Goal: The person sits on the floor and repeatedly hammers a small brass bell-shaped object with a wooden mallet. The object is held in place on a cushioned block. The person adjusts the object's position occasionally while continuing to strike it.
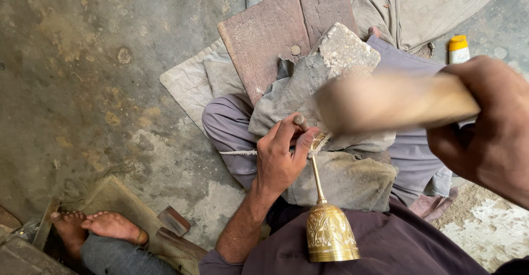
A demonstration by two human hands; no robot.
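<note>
Two hands are at work over a lap. The left hand (280, 156) pinches a short punch-like tool (301, 122) between thumb and bent fingers, fingers closed round it, its tip set against the upper end of a brass goblet (328, 225). The right hand (487, 131) is wrapped fully round a wooden mallet (386, 101), which is blurred and hangs just above and to the right of the punch.

The brass goblet lies with its long axis running from the engraved cup, nearest the body, up along a thin stem to its foot, which rests against a grey cloth pad (330, 165) on the thigh. The foot is partly hidden by the left fingers. From the mallet's head the punch lies down and to the left, near but apart; the left hand is the one touching the goblet, the right is well clear of it.

Behind the cloth pad a rough stone block (344, 49) leans on a reddish slab (275, 32), both on a pale cloth spread on the concrete floor (82, 87). Near the top right edge of the floor stands a small white bottle with a yellow cap (458, 49); any label on it is too small to tell. At the bottom left edge another person's bare feet (96, 225) rest on a mat, with small wooden blocks (173, 221) just beside them.
</note>
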